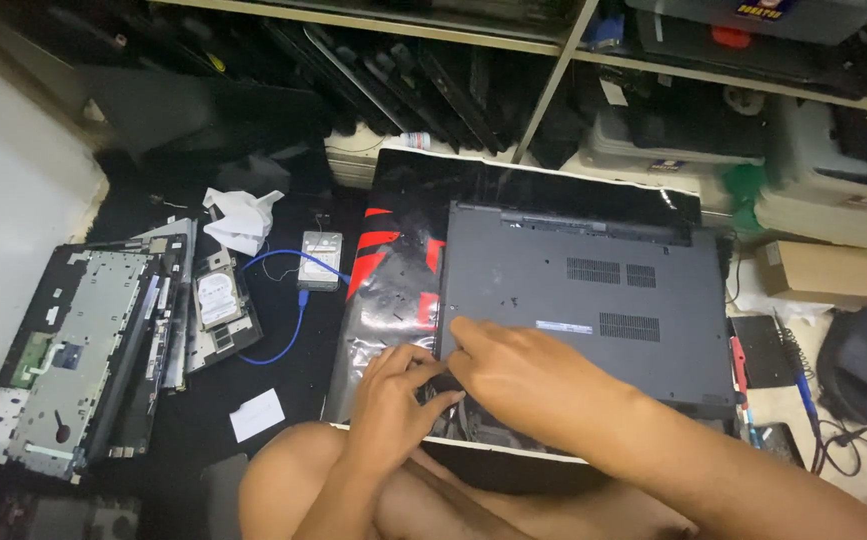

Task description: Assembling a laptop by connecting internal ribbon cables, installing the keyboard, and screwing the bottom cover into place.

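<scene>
1. Grey metal parts of a taken-apart laptop point(73, 350) lie far left, with a hard drive point(218, 300) and blue cable point(288, 300) beside them.
2. The left hand point(393, 400) pinches something small and dark at the near corner of the grey laptop point(583, 290).
3. The right hand point(523, 375) presses flat fingers on that same corner.
4. Pulling too hard could snap the cover.

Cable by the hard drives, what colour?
Blue cable, looping beside the hard drives; head view.
</scene>
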